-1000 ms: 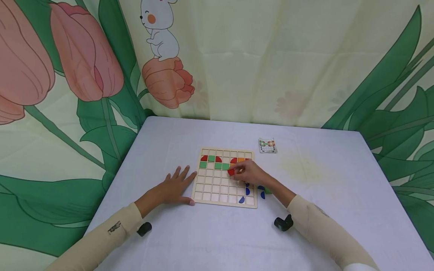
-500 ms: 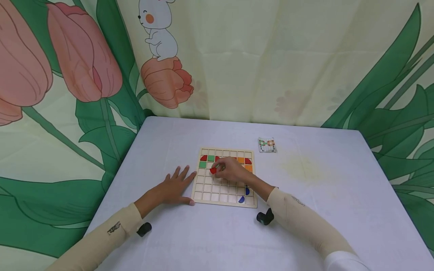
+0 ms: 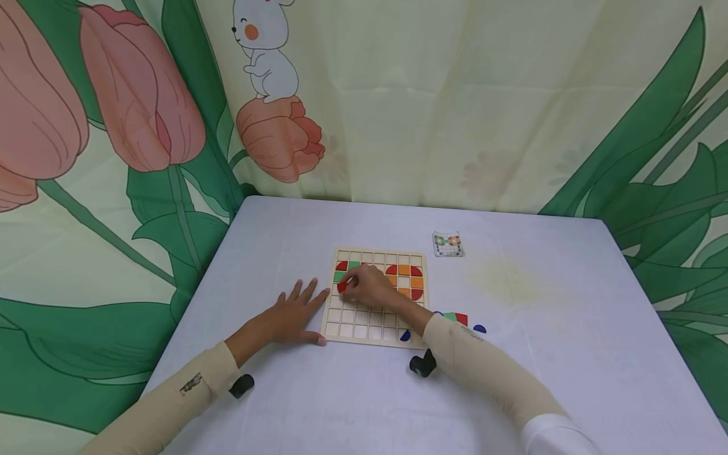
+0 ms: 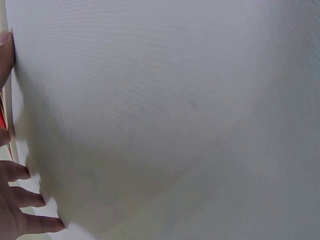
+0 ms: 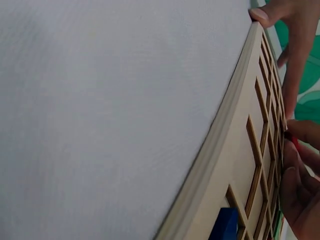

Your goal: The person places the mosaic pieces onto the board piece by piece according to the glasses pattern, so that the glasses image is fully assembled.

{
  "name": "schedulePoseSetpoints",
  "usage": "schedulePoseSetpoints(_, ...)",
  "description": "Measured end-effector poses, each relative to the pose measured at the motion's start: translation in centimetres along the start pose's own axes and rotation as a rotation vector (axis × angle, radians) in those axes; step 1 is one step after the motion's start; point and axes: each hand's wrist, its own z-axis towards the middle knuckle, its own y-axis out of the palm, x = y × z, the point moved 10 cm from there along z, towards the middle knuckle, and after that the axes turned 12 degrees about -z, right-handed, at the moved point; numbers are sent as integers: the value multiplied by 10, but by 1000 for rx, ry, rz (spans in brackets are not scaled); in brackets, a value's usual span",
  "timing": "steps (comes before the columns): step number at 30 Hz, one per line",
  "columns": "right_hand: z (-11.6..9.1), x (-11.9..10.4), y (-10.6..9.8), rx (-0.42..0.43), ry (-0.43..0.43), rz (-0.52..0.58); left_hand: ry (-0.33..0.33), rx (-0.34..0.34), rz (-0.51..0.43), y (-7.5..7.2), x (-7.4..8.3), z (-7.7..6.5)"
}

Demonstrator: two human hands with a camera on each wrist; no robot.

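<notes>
A wooden grid board (image 3: 364, 329) lies on the table with coloured tiles set in its cells. My right hand (image 3: 368, 287) reaches over it and pinches a red rounded tile (image 3: 342, 287) at the leftmost column, third row from the back. In the right wrist view the red tile (image 5: 293, 140) shows between thumb and fingers, close to the grid. My left hand (image 3: 290, 314) lies with spread fingers at the board's left edge, thumb by the near corner. Green tiles (image 3: 339, 277) are partly covered by my right hand; orange tiles (image 3: 417, 282) and red corner tiles (image 3: 417, 294) form a ring at right.
A blue tile (image 3: 405, 335) sits near the board's front right. Beside the board, partly behind my right sleeve, lie loose green, red and blue tiles (image 3: 461, 319). A small pattern card (image 3: 448, 244) rests at the back right. A printed curtain (image 3: 409, 107) hangs behind the table.
My right hand has moved left across the board with the red tile, from the middle to the leftmost column. Loose tiles at right have come into view. My left hand has stayed put.
</notes>
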Motion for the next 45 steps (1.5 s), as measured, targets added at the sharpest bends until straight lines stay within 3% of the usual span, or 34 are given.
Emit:
schedulePoseSetpoints(16,-2,-1,-4,-3,59,-67,-4,8,-4,-2,2,-1)
schedulePoseSetpoints(37,-2,-4,-7,27,28,-116,0,7,-1,-2,1,-2)
schedulePoseSetpoints(45,-14,0,-10,2,-49,-106,-3,10,-1,1,0,-1)
